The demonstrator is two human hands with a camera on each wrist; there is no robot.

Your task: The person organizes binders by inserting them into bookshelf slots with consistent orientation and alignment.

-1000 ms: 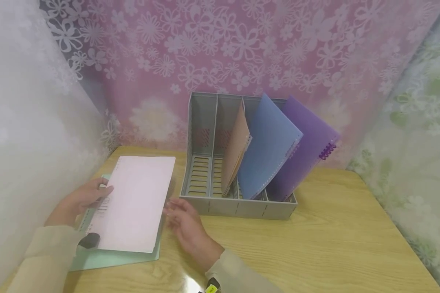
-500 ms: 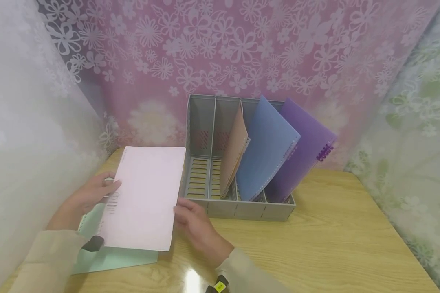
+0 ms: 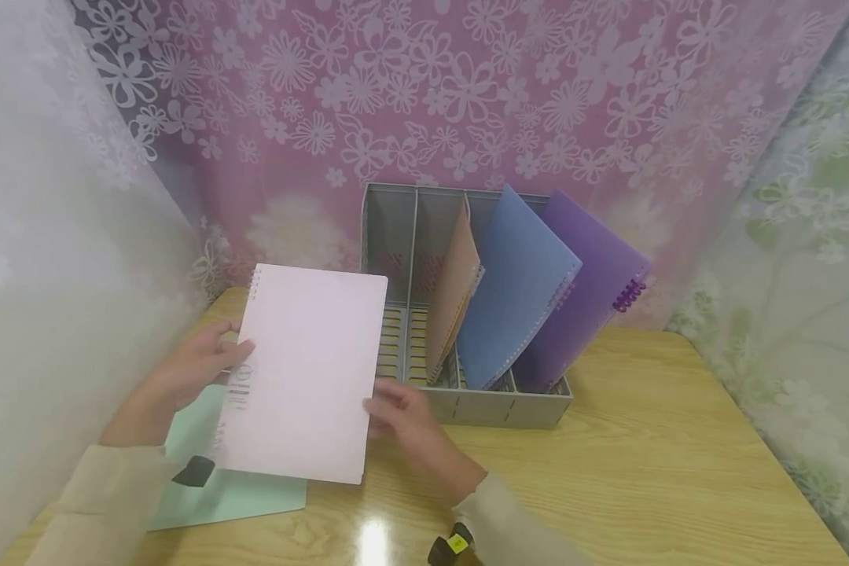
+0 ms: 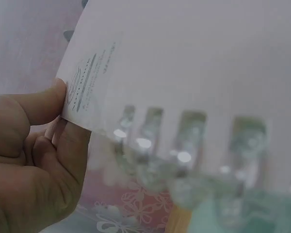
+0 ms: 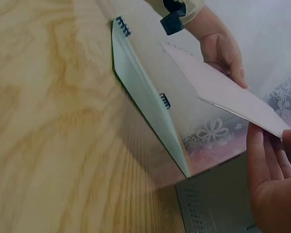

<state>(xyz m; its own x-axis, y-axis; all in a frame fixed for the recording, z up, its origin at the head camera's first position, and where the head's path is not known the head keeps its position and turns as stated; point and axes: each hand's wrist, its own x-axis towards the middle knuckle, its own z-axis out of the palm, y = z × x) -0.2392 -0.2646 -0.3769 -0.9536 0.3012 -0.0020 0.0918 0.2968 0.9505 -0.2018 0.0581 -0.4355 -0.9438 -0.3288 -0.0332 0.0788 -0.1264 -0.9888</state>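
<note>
A pale pink spiral notebook (image 3: 304, 369) is held up between both hands, above the table. My left hand (image 3: 201, 365) pinches its bound left edge, thumb on the cover beside some grey print. In the left wrist view the clear binding rings (image 4: 189, 145) show large and close. My right hand (image 3: 413, 420) grips the opposite edge, thumb on top and fingers underneath, as the right wrist view shows. Below lies a mint green spiral notebook (image 3: 255, 499) flat on the table, partly hidden by the pink one.
A grey file rack (image 3: 495, 409) with upright dividers stands at the back of the wooden table (image 3: 644, 472). In it lean a tan notebook (image 3: 454, 299), a blue notebook (image 3: 516, 291) and a purple notebook (image 3: 587, 275). The pink notebook overlaps the rack's left side in the head view.
The pink notebook has risen off the mint green one and shifted right towards the rack. My right hand has taken hold of its right edge, and both hands have moved right with it.
</note>
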